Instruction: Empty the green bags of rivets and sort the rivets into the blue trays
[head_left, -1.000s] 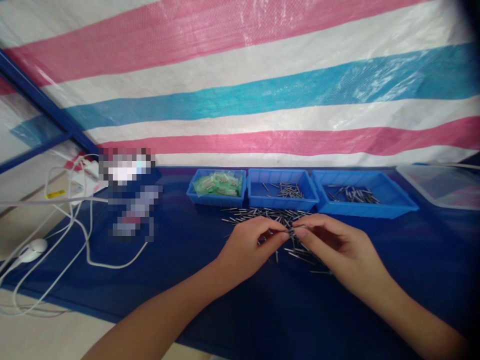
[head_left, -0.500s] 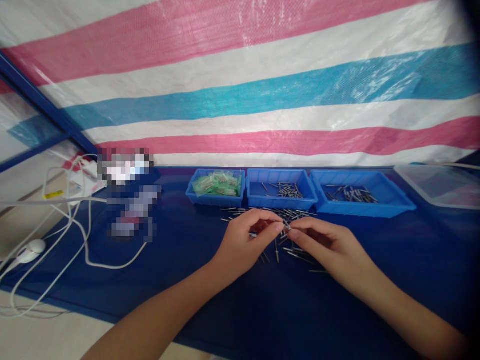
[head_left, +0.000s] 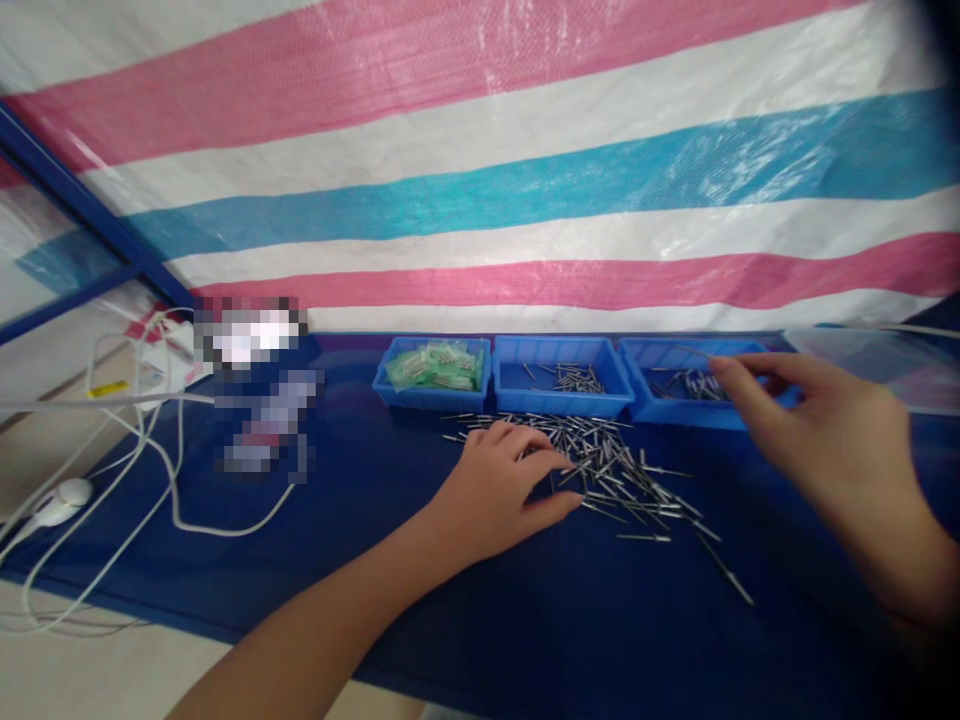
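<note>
A loose pile of thin metal rivets (head_left: 607, 462) lies on the dark blue table. My left hand (head_left: 506, 490) rests at the pile's left side, thumb and fingers apart, with nothing held between them. Over the right blue bin (head_left: 750, 418), my right hand (head_left: 817, 430) pinches one thin metal rivet (head_left: 691, 350) between thumb and forefinger. That bin holds more metal rivets, partly hidden by the hand. Similar short metal pieces lie in the middle blue bin (head_left: 562, 405). Green plastic packets (head_left: 435, 367) fill the left blue bin (head_left: 427, 402).
White cables (head_left: 176, 480) and a computer mouse-like white object (head_left: 67, 500) lie at the left, near blurred-out items (head_left: 274, 420). A clear plastic lid or tray (head_left: 862, 365) is behind my right hand. Striped sheeting (head_left: 480, 210) hangs behind the bins.
My right hand has moved right and away from my left, up over the right bin with a rivet. My left hand's fingers have opened beside the pile, of which more now shows.
</note>
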